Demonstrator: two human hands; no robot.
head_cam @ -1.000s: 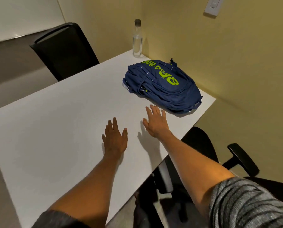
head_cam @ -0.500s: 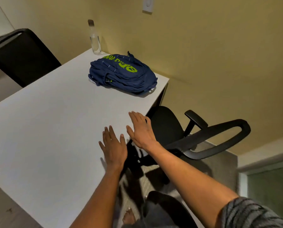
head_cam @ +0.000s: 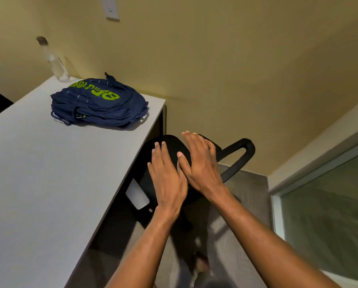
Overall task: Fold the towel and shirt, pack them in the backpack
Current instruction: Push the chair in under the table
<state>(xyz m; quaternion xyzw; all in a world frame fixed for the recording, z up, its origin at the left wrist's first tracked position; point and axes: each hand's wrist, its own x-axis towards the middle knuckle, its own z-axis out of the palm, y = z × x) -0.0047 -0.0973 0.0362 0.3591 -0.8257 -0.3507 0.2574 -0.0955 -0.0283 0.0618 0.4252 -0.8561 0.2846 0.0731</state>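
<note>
A navy blue backpack (head_cam: 100, 102) with lime green lettering lies flat near the far right corner of the white table (head_cam: 38, 173). My left hand (head_cam: 166, 175) and my right hand (head_cam: 201, 163) are stretched out side by side, palms down, fingers spread and empty. Both hover past the table's right edge, above a black office chair (head_cam: 169, 145). The backpack is well off to the upper left of both hands. No towel or shirt is in view.
A clear water bottle (head_cam: 53, 60) stands at the table's far corner by the yellow wall. The chair's armrest (head_cam: 239, 154) curves out to the right of my hands. Grey carpet lies below, and a glass panel (head_cam: 327, 221) fills the right side.
My view has swung to the right. Both hands have moved off the tabletop to the right and now hang over the black chair. The backpack has not moved.
</note>
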